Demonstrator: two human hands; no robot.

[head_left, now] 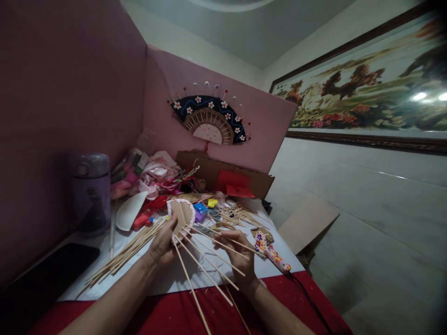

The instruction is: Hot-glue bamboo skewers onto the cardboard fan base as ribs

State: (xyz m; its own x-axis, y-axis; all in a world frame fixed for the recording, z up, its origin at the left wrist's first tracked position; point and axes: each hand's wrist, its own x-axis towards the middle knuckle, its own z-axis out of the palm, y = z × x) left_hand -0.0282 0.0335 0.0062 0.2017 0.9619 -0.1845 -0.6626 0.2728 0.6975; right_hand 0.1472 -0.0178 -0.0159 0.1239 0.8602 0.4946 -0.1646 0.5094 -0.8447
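My left hand (163,242) is closed on a half-round cardboard piece (185,215) with a pale patterned rim. Several thin wooden sticks (206,274) fan out from its lower edge toward me. To the right, my right hand (237,253) is closed, thumb and fingers pinched around one wooden stick (216,231) whose far end is near the cardboard's edge. My palm hides part of the fingers' grip. Just beyond that hand lies a glue gun (272,253) with a flower-patterned body and a dark cord.
A bundle of sticks (122,258) lies at left, near a dark phone (70,265) and a purple bottle (91,195). More loose sticks (239,216), clay packets (200,209) and pink cloth (160,170) fill the back. A decorated fan (209,114) hangs on a pink board (265,125).
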